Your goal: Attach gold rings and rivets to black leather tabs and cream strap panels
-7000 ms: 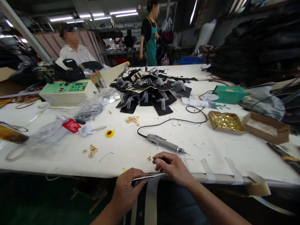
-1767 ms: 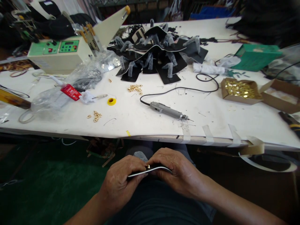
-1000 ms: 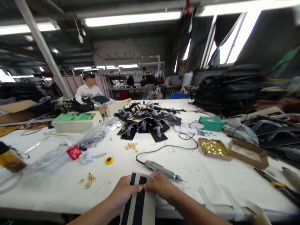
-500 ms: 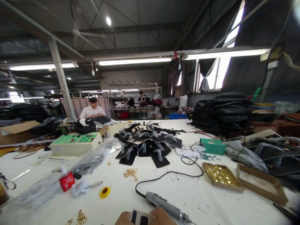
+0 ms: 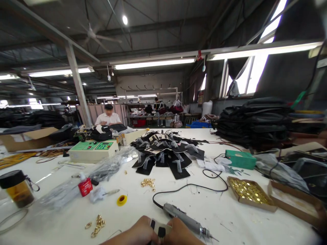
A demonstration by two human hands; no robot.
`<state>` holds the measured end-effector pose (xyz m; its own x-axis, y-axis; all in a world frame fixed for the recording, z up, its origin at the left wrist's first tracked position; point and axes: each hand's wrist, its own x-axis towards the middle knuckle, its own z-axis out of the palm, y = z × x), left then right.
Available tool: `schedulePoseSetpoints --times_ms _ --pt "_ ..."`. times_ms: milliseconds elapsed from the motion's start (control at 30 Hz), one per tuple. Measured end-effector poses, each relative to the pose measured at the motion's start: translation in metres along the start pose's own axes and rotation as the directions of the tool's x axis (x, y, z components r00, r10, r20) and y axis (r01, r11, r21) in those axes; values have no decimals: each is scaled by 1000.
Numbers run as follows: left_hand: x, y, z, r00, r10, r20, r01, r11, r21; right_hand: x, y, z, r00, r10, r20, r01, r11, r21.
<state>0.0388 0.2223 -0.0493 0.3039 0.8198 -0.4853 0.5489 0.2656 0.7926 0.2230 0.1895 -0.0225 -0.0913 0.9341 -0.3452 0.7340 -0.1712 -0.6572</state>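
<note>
At the bottom edge, my left hand [image 5: 141, 232] and my right hand [image 5: 181, 232] are close together, both closed on a small off-white piece with black patches [image 5: 162, 226]. Its lower part is hidden by the fingers. Just right of my right hand lies a grey electric screwdriver [image 5: 182, 217], its bit pointing to the lower right. Gold metal fittings [image 5: 98, 225] are left of my left hand, and another small heap of gold fittings [image 5: 147, 183] is farther up the table. Beyond them is a pile of black flat pieces [image 5: 166, 154] with clear film strips.
A yellow tape roll [image 5: 122, 200], a red bottle [image 5: 85, 185] and a capped jar [image 5: 17, 190] stand on the left. On the right are a cardboard tray of gold discs [image 5: 236, 196], a green box [image 5: 240, 159] and stacked black goods [image 5: 252, 124]. A person [image 5: 108, 117] sits opposite.
The view has turned left and slightly down, so the scene sits farther right and the jar shows more fully. My hands and the held piece are higher in view, with more forearm showing.
</note>
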Motion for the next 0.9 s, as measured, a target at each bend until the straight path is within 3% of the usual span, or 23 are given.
schedulePoseSetpoints --times_ms 100,233,333,467,567,667,900 --pt "-9 3 -2 998 -65 -19 66 996 58 5 -5 3 996 57 63 -60 997 47" --pt "-11 -6 -6 998 -49 -35 54 990 131 15 -1 13 989 63 136 -74 995 72" --pt "-16 -19 -2 985 72 -159 -41 981 189 20 2 16 983 76 169 -94 991 100" --pt "-32 -31 10 886 323 -334 -215 922 322 18 0 13 979 69 191 -96 986 135" --pt "-39 -37 14 815 483 -320 -342 847 407 18 -1 13 981 58 187 -87 985 150" --pt "-34 -42 13 775 571 -269 -421 785 454 18 0 15 978 68 199 -104 979 177" --pt "-23 -52 13 766 587 -263 -424 768 481 21 8 21 978 53 200 -104 961 257"
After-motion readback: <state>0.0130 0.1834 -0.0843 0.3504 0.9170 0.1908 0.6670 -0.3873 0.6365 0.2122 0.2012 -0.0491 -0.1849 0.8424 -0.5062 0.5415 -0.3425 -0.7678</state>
